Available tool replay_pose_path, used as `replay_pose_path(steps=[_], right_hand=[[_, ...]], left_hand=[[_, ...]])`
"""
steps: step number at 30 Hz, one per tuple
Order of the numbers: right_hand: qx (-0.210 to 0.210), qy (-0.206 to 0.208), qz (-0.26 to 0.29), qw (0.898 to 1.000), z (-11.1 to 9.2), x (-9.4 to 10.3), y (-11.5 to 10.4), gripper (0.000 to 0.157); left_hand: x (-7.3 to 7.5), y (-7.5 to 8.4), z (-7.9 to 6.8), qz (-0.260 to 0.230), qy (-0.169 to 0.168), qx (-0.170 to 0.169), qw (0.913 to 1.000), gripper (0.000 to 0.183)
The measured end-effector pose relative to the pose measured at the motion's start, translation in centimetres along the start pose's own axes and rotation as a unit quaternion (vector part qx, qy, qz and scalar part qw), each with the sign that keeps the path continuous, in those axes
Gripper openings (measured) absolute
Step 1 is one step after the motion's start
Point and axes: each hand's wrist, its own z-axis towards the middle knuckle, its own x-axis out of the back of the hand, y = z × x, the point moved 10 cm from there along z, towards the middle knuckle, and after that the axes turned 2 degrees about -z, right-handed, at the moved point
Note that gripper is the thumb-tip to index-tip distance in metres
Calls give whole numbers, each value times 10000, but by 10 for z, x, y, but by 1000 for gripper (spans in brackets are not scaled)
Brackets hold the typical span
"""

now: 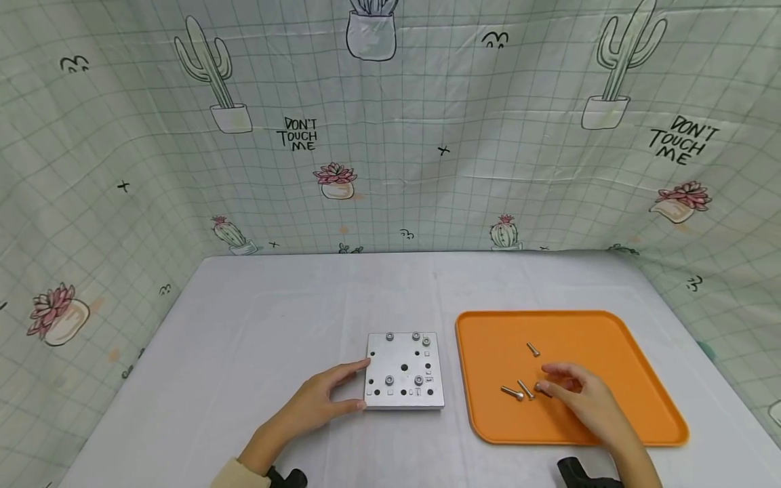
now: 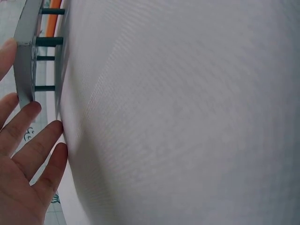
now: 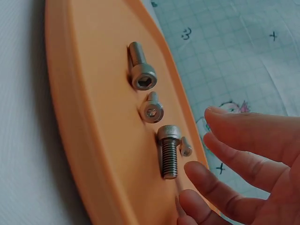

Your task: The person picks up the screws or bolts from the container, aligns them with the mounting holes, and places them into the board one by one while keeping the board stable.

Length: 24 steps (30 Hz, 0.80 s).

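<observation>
My left hand (image 1: 314, 398) rests at the left side of a silver metal plate (image 1: 383, 359), thumb and fingertips touching its edge. Several socket head screws (image 1: 389, 381) sit in the plate among open holes. In the left wrist view, dark pegs (image 2: 49, 41) stick out beneath the plate. Over the orange tray (image 1: 634, 379), my right hand (image 1: 587, 400) hovers with fingers spread, close to a socket head screw (image 3: 169, 154). A gap shows between that screw and the fingers in the right wrist view. Other loose screws (image 3: 143, 75) lie beside it.
A white cloth (image 1: 274, 305) covers the table. The tray's raised rim (image 1: 465, 379) stands just right of the plate. A patterned curtain (image 1: 403, 135) hangs behind the table and at both sides. One loose screw (image 1: 533, 350) lies farther back on the tray.
</observation>
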Motion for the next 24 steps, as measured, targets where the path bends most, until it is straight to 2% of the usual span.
replay_pose_path(steps=[6, 24], right_hand=[[19, -97, -37, 9999, 1, -4, 4, 43], [207, 119, -578, 9980, 8, -9, 5, 31]], left_hand=[[0, 1, 0, 2, -2, -39, 10000, 65], [-1, -1, 1, -61, -10, 12, 10000, 64]])
